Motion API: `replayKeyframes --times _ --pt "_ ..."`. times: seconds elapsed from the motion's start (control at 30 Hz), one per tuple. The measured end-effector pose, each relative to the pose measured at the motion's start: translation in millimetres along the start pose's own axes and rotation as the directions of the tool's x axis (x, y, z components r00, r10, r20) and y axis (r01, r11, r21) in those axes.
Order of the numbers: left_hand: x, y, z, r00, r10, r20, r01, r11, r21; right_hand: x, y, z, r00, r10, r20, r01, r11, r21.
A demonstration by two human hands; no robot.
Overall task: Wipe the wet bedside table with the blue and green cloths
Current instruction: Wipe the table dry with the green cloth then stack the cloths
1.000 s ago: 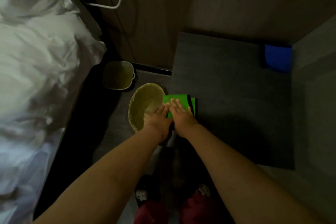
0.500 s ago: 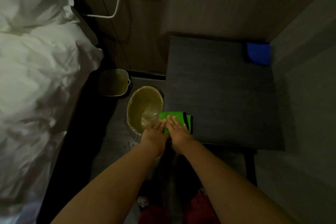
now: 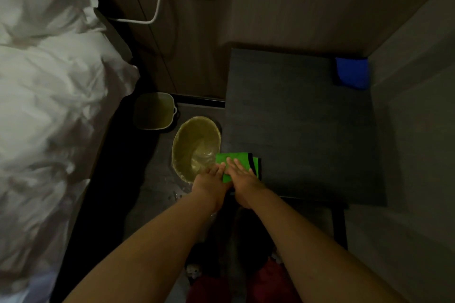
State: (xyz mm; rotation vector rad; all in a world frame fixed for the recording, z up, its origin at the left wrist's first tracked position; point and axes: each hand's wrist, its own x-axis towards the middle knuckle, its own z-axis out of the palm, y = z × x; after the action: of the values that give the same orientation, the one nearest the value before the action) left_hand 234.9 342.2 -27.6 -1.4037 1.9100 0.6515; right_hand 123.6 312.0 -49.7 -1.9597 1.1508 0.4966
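Note:
The dark bedside table (image 3: 307, 130) fills the middle right. A folded green cloth (image 3: 237, 157) with a black stripe lies on its near left corner, partly over the left edge. My right hand (image 3: 243, 181) presses flat on the cloth, fingers straight. My left hand (image 3: 211, 183) is beside it at the table's edge, with its fingertips on the cloth's left part. The blue cloth (image 3: 352, 74) lies alone in the far right corner of the table, against the wall.
A round yellowish basin (image 3: 194, 145) stands on the floor just left of the table, with a small square bin (image 3: 154, 110) behind it. White bedding (image 3: 49, 106) fills the left. A white cable (image 3: 157, 7) hangs on the back wall. A wall (image 3: 418, 142) borders the table's right side.
Both hands have drawn the green cloth along the table's left edge toward the near corner. The blue cloth has stayed in place.

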Motion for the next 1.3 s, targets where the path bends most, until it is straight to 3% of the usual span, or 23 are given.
replayKeyframes --times 1.3 --pt "139.7 -34.0 -148.5 0.988 -0.091 -0.127 0.067 0.980 -0.186 111.5 77.8 -167.9 0.995 -0.012 -0.100 0.012 1.000 -0.001"
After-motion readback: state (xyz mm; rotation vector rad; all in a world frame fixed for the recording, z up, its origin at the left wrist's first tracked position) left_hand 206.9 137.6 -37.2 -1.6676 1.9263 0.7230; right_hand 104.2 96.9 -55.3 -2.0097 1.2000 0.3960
